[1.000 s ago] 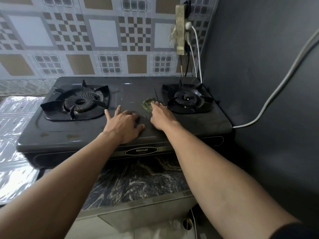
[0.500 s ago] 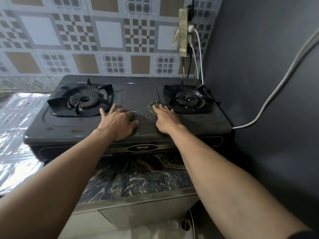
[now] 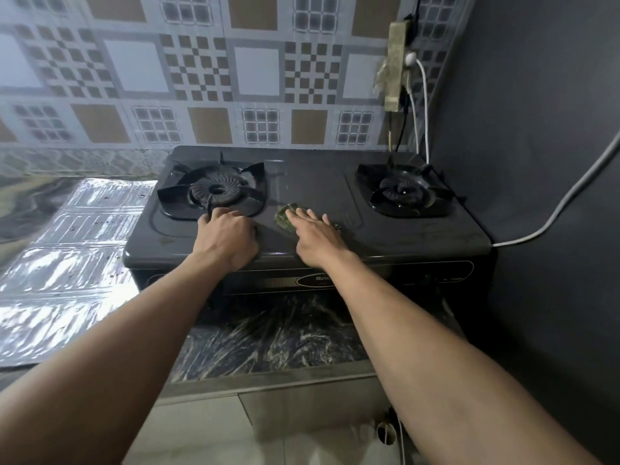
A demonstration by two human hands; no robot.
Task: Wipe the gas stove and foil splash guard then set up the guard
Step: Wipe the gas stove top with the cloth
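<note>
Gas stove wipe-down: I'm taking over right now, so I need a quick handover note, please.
Left hand rests on the gas stove beside the left burner.
Right hand presses a green scouring pad flat on the top between the burners.
Foil splash guard lies flat on the counter left of the stove.
Done: stove wipe started.
Left: finish stove, wipe guard, stand it up.

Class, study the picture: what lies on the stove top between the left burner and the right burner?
In the head view, a green pad lies there, pressed under the flat right hand; the stove top behind them is bare.
</note>
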